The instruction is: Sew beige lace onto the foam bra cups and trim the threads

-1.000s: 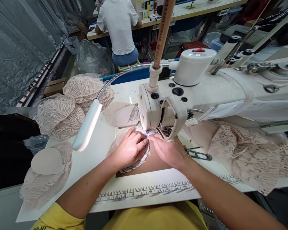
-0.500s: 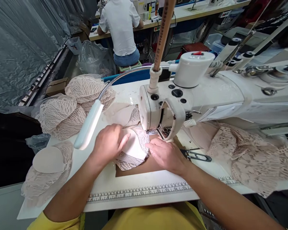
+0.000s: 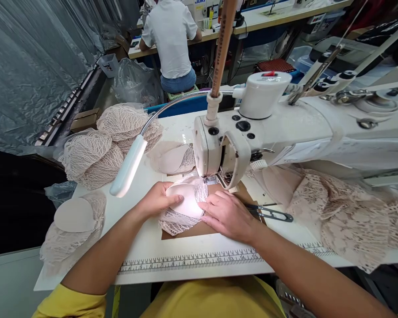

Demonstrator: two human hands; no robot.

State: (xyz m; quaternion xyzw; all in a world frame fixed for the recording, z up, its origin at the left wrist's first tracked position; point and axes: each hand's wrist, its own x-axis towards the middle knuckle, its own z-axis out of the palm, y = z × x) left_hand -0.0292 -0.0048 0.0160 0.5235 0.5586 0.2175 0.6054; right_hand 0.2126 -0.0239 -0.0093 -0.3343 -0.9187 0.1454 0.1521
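Note:
A pale foam bra cup (image 3: 187, 202) with lace fabric (image 3: 175, 223) around it lies under the needle area of the white sewing machine (image 3: 205, 148). My left hand (image 3: 156, 198) grips the cup's left edge, thumb on top and the other fingers mostly hidden. On the right, my right hand (image 3: 227, 215) has its bent fingertips pressed on the lace edge, close to the presser foot. Brown board (image 3: 185, 233) shows beneath the work. Just right of my right hand lie dark thread snips (image 3: 273, 214). Behind the work rests another lace-edged cup (image 3: 174, 159).
Lace pieces (image 3: 86, 152) are piled at the back left, and a cup on lace (image 3: 73, 215) lies at the front left. More lace (image 3: 348, 212) is heaped at right. A gooseneck lamp (image 3: 129, 165) hangs over the table. A person (image 3: 170, 39) sits beyond.
My left hand has lowered from above the cup to grip its left edge, thumb on top. My right hand has shifted slightly left, its fingers more bent on the lace. The view has shifted a little.

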